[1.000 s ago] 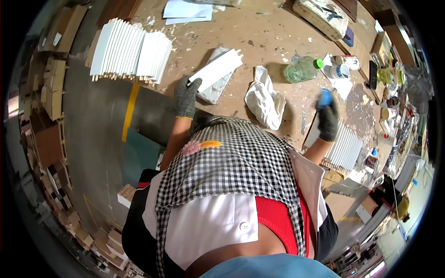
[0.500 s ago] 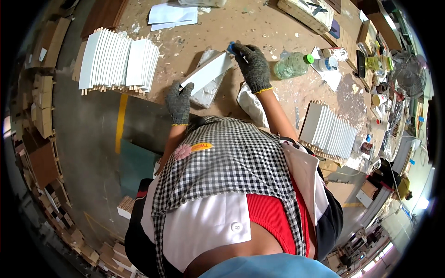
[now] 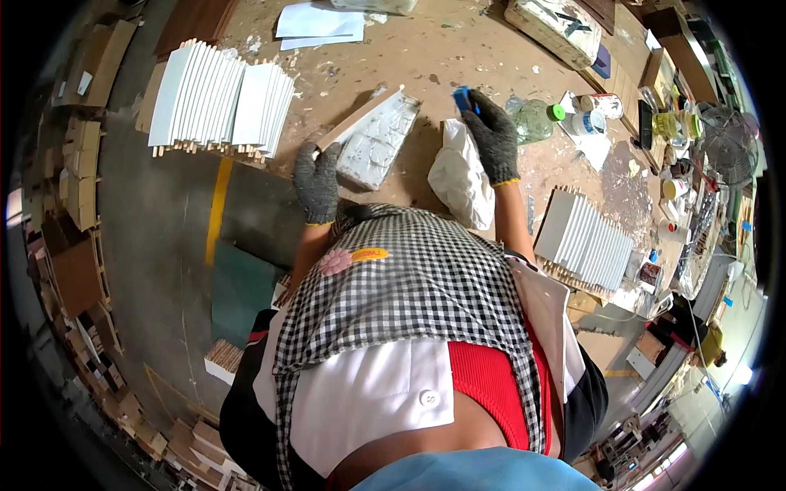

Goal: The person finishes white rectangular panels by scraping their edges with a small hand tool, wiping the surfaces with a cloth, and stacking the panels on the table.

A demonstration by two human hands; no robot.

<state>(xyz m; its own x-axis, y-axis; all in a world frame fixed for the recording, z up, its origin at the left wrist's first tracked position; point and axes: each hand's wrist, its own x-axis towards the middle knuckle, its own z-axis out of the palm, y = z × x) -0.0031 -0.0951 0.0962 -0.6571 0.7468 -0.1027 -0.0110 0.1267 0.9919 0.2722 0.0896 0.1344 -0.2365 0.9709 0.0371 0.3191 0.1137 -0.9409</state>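
My left hand, in a dark knit glove, grips the near end of a long white-faced wooden slat that lies tilted on edge over a white crusted board on the workbench. My right hand, also gloved, holds a small blue tool just right of the slat's far end, above a crumpled white rag. The blue tool is apart from the slat.
A row of white slats lies at the bench's left, another stack at the right. A green plastic bottle, jars and cans stand at the right. Papers lie at the back. Wood pieces line the floor.
The right hand with the blue tool went from the jars at the right over to the slat's far end, then drew back a little to the right. The left hand kept hold of the slat.
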